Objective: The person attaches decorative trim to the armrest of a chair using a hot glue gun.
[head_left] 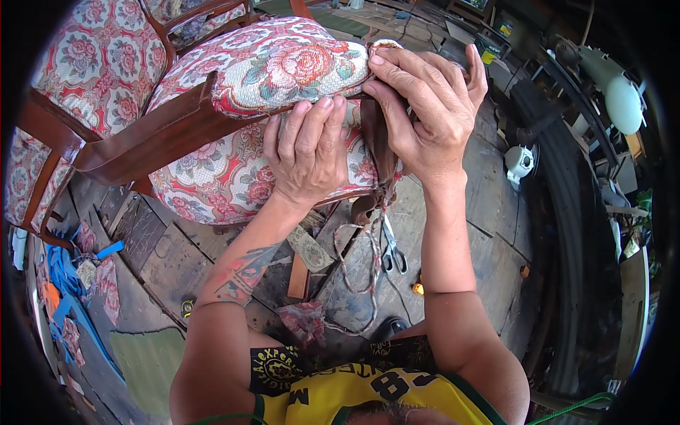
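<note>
A wooden-framed chair with floral upholstery fills the upper left, and its padded floral cushion [301, 67] is between my hands. My left hand [308, 152] lies with fingers extended, their tips pressed at the cushion's lower front edge. At the cushion's right end, my right hand [432, 106] pinches the edge of the floral fabric [379, 48] between thumb and fingers; the exact grip point is partly hidden. Beneath the cushion runs a brown wooden frame [163, 138]. Below it is another floral upholstered panel [244, 173], behind my left hand.
Scissors [392, 248] and a twisted rope [375, 283] lie near the chair's front post. Fabric scraps [304, 320] and blue strips [64, 273] litter the plank floor [173, 265]. A white round part [519, 163] sits at right, beside long dark corrugated sheets [559, 234].
</note>
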{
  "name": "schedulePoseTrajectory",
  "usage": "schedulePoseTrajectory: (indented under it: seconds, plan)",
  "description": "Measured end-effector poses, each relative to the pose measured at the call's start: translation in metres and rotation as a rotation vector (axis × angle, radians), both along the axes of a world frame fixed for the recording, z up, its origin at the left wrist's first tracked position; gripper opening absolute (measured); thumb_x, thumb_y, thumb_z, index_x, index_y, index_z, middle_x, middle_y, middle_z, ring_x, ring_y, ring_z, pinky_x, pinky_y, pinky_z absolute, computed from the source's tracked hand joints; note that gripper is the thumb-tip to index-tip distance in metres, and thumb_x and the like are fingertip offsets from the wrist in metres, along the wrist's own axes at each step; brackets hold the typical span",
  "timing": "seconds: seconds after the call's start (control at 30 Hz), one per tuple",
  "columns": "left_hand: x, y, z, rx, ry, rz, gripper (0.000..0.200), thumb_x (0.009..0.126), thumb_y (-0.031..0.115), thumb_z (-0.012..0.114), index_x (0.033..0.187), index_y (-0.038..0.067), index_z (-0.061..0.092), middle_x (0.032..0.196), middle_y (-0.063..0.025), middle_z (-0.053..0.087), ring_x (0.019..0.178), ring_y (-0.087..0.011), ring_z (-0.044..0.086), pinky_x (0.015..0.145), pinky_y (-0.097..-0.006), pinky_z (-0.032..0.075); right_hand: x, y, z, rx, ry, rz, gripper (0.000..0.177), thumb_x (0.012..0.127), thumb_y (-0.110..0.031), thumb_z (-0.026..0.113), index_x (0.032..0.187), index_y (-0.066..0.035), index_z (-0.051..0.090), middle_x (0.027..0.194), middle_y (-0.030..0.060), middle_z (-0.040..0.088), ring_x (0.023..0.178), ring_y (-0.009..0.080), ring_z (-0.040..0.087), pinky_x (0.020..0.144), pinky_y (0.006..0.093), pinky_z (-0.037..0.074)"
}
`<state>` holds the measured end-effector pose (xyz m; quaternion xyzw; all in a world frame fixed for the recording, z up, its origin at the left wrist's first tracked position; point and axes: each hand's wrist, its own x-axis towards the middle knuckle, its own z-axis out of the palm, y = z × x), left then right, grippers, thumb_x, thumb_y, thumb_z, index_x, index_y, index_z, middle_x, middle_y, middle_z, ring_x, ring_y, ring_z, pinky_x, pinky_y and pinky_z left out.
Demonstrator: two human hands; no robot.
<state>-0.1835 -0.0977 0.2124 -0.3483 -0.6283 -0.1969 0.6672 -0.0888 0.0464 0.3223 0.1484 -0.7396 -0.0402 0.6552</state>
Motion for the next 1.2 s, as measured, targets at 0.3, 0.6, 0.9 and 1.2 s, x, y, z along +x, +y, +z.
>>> schedulePoseTrajectory:
  seconds: [0.3, 0.6, 0.9, 1.2]
  plan:
    - [-0.001, 0.007, -0.005, 0.026, -0.025, -0.004, 0.050, 0.100, 0.031, 0.062, 0.145, 0.010, 0.056, 0.139, -0.0069, 0.047, 0.137, -0.0285, 0.041, 0.116, -0.0481, 0.029, 0.000, 0.000, -0.001, -0.004, 0.004, -0.002, 0.024, 0.077, -0.020, 0.085, 0.101, -0.022, 0.081, 0.106, -0.0078, 0.077, 0.097, 0.0161, 0.068, 0.121, 0.0489, 0.026]
    - [0.000, 0.009, -0.004, 0.043, -0.014, 0.009, 0.050, 0.099, 0.029, 0.063, 0.147, 0.015, 0.056, 0.138, -0.0063, 0.047, 0.138, -0.0286, 0.039, 0.117, -0.0489, 0.029, -0.001, 0.000, -0.002, -0.008, 0.015, -0.004, 0.025, 0.076, -0.021, 0.086, 0.101, -0.022, 0.081, 0.106, -0.0077, 0.077, 0.097, 0.0160, 0.068, 0.121, 0.0488, 0.025]
    - [-0.002, 0.011, -0.007, 0.029, -0.012, 0.067, 0.048, 0.102, 0.026, 0.059, 0.149, 0.014, 0.055, 0.142, -0.0039, 0.046, 0.140, -0.0274, 0.038, 0.117, -0.0477, 0.028, -0.003, 0.001, -0.003, -0.001, 0.027, -0.007, 0.025, 0.076, -0.021, 0.086, 0.101, -0.022, 0.080, 0.106, -0.0083, 0.077, 0.097, 0.0158, 0.068, 0.121, 0.0483, 0.025]
    - [-0.005, 0.014, -0.008, 0.053, 0.000, 0.052, 0.051, 0.098, 0.031, 0.065, 0.148, 0.021, 0.057, 0.142, -0.0028, 0.045, 0.142, -0.0266, 0.035, 0.119, -0.0485, 0.024, -0.003, 0.001, -0.003, 0.012, 0.038, -0.026, 0.026, 0.077, -0.023, 0.085, 0.102, -0.023, 0.080, 0.107, -0.0087, 0.077, 0.098, 0.0154, 0.068, 0.121, 0.0488, 0.025]
